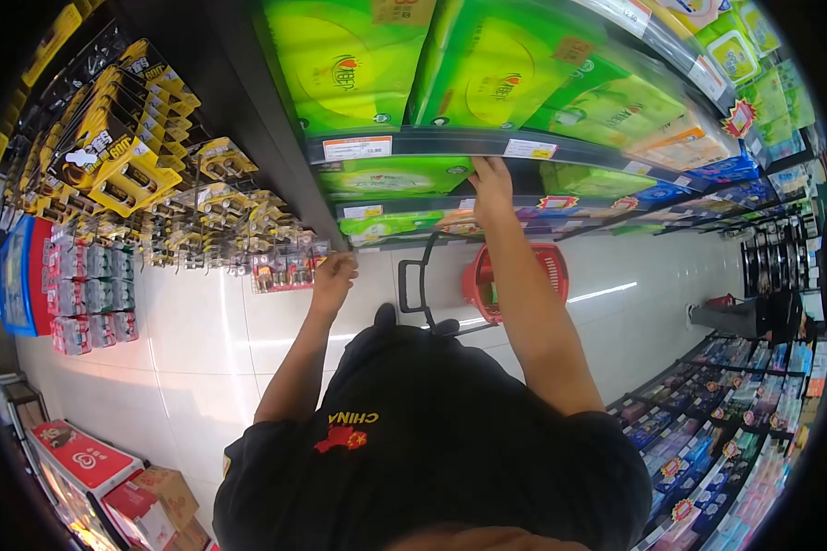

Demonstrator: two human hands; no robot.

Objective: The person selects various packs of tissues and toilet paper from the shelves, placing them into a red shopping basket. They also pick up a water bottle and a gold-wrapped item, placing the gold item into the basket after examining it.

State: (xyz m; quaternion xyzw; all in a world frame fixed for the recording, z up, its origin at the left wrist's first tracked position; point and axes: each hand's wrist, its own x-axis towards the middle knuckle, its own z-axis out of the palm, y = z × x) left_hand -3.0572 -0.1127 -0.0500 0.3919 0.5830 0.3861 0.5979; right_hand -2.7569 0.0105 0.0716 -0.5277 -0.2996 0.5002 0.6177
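Note:
My right hand [493,188] reaches to a shelf and touches the right end of a green tissue pack [395,177], just under a price-tag rail [450,145]. Its fingertips go in behind the rail's edge, so the grip is partly hidden. Lower and to the left, my left hand [336,274] hangs in front of small hanging packs [289,266], its fingers curled; whether it holds anything is too small to tell. Larger green tissue packs [345,73] fill the shelf above.
A red basket [549,266] with a black handle [413,286] stands on the floor by my feet. Battery packs [119,165] hang at the left. Drink packs [92,294] are stacked farther left. At the right, a person [767,317] stands near shelves [726,413].

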